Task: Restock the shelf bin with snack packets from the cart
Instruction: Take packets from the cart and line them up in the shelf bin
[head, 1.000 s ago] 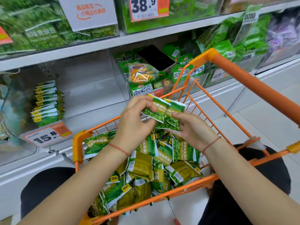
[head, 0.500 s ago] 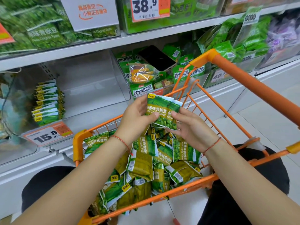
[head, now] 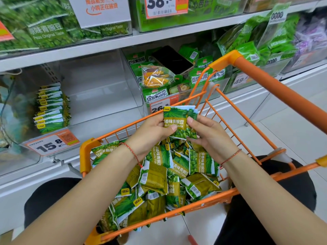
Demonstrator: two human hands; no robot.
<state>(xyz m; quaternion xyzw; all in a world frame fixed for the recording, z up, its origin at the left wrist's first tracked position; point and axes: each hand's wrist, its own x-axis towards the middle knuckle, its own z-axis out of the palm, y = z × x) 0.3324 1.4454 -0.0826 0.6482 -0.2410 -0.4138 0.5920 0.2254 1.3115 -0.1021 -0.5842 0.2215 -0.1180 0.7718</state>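
Early in the restock, judging by the shelf bin (head: 99,96): clear, hard-walled plastic, mostly bare, with only a short row of packets (head: 50,107) standing on edge against its left side. Much left in the orange wire cart (head: 235,124), heaped with loose flat packets (head: 159,174). Above that heap, a small held stack of packets (head: 178,123), upright and squared: left hand (head: 150,131) pinching its left edge with thumb on the front, right hand (head: 210,135) pinching the right edge. Possibly three or four in the stack; edges overlap too much to count. Glossy crinkly foil, serrated ends, green fronts, olive backs with barcodes. Slippery, lightly puffed pouches, probably.
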